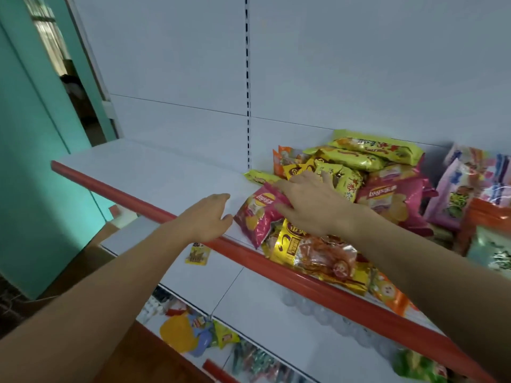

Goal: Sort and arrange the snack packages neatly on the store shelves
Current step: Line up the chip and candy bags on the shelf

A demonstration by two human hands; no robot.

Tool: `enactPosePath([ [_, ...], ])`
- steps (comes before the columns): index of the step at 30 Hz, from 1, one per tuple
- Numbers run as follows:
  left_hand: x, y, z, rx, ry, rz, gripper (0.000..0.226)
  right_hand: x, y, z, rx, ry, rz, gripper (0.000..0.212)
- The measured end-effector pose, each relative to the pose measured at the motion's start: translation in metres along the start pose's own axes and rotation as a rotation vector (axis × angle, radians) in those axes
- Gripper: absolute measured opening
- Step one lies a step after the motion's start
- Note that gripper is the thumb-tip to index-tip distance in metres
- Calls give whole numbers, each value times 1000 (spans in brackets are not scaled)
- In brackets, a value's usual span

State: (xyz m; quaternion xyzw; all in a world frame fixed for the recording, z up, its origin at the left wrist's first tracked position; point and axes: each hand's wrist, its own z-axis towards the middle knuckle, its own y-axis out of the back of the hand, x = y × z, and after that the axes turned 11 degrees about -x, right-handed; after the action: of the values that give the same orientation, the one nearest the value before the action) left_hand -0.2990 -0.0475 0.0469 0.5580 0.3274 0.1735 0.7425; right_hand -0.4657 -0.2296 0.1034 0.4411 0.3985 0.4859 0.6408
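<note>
A heap of snack packages lies on the right part of the top white shelf [166,172]. My right hand [307,203] grips the top edge of a small pink Lay's chip bag [255,217] at the left of the heap. My left hand [211,217] hovers open just left of that bag, over the shelf's red front rail [124,196]. A second, larger pink Lay's bag [392,197] lies to the right. Yellow-green packets [367,153] are piled at the back. A yellow and orange packet [309,252] hangs over the rail.
Pink and purple packages [453,189] and a red-edged pack [486,225] crowd the far right. The lower shelf [249,299] carries a small yellow packet [197,254] and an orange one [392,294]. More packets lie on the bottom shelf. A teal wall [33,161] stands left.
</note>
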Motion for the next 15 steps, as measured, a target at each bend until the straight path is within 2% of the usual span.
enactPosePath([
  [3,6,-9,7,-29,-2,-131,58,14,-13,20,66,-78,-145,44],
  [5,5,-14,10,-17,3,-241,58,19,-21,29,91,-115,-167,29],
  [6,4,-16,11,-18,-1,-280,59,19,-25,33,65,-113,-161,23],
  [8,1,-19,11,-42,-15,-341,61,19,-29,40,-27,-107,-122,25],
  [12,2,-11,15,-57,20,-626,73,19,-18,49,-275,-246,326,28],
  [15,-2,3,24,-183,68,-838,73,11,-3,50,-355,-330,636,23],
])
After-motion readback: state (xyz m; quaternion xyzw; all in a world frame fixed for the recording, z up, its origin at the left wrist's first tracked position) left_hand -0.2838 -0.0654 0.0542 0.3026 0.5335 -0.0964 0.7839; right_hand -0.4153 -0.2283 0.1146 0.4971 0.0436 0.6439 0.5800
